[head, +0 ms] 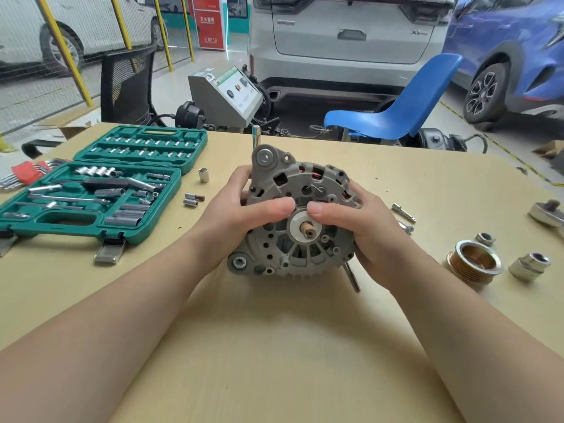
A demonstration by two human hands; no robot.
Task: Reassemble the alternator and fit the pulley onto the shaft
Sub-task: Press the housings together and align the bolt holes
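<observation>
Both forearms reach in; left hand (241, 209) and right hand (360, 230) clasp the alternator (297, 215) upright on the surface (274, 346), housing joined, shaft (306, 229) bare, pulley (473, 265) still unfitted nearby.

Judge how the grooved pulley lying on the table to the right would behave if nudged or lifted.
The pulley looks like solid metal, so probably heavy for its size and rigid. Lying on its flat face, it would likely slide rather than roll. Its grooves should give fingers purchase.
</observation>
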